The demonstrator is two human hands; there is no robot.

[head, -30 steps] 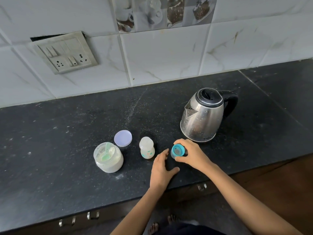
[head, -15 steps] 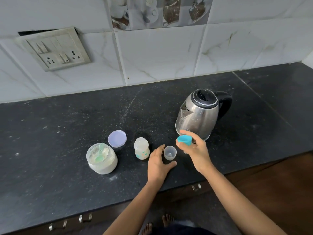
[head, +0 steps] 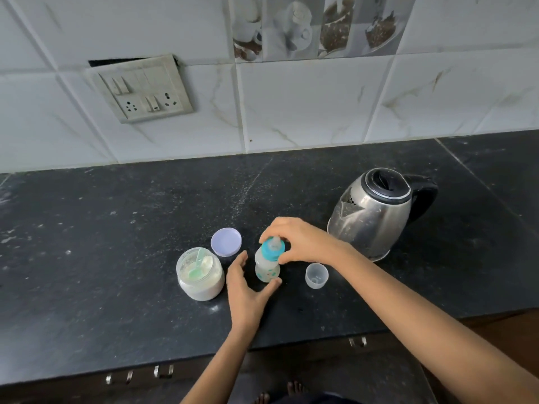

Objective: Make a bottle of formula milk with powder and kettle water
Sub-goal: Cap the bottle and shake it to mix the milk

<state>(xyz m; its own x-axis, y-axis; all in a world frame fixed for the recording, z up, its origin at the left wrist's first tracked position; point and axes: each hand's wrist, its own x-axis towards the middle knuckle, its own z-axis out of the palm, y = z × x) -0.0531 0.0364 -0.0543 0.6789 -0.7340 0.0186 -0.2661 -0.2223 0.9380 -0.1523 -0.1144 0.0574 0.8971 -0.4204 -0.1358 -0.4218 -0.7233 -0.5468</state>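
Fitting the teal teat ring (head: 272, 249) onto the bottle (head: 267, 268) near the counter's (head: 116, 228) front edge: right hand (head: 303, 243) pinching the ring, left hand (head: 246, 290) spread around the base. Milky inside; capping and shaking probably left. Powder jar (head: 200, 274) open, kettle (head: 376, 211) right, tiled wall (head: 291, 106) behind.

Teal-collared bottle (head: 267, 269), black counter (head: 116, 228)

No text, label, brand or number can be read anywhere; the baby bottle (head: 267, 268) bears only small coloured spots, too blurred to make out as print.
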